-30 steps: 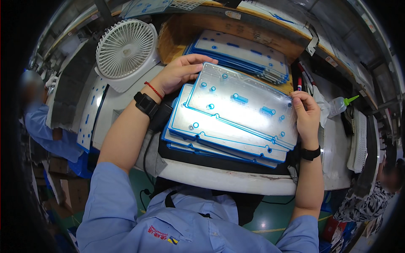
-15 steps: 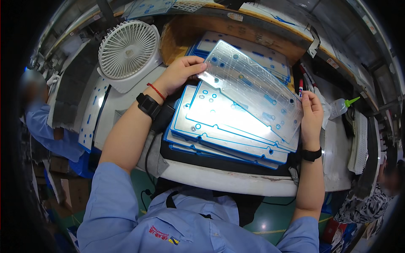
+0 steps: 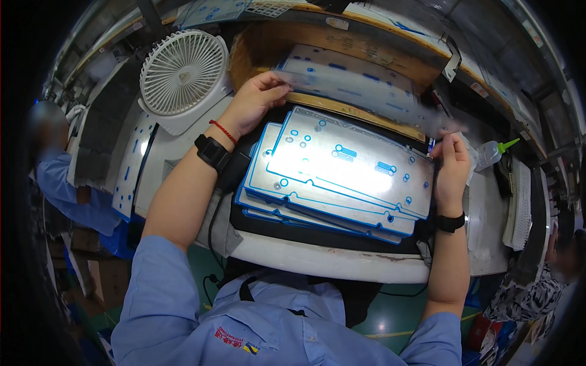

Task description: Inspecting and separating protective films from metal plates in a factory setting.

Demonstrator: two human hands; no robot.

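My left hand [image 3: 259, 100] pinches the left end of a clear plastic sheet [image 3: 360, 97], which is tilted nearly edge-on and smeared by motion. At its right end my right hand [image 3: 453, 152] is closed with the fingertips at the corner, though blur hides the exact contact. Below the sheet lies a fanned stack of silvery flat panels [image 3: 348, 171] with blue edging, holes and small blue markings. Bright glare covers the top panel's middle. Seen through and behind the sheet, more blue-marked panels [image 3: 378, 68] rest in a wooden bay.
A white fan [image 3: 183, 76] stands at the left, beside another blue-marked panel [image 3: 135, 155]. The wooden bay [image 3: 256, 52] borders the back. To the right is a clear squeeze bottle [image 3: 488, 155] with a green nozzle. A co-worker in a blue sleeve [image 3: 76, 192] is at far left.
The clear sheet has been lifted and tilted up and away, off the view of the panel stack. Its underlying top panel now shows fully. My hands have shifted only slightly.
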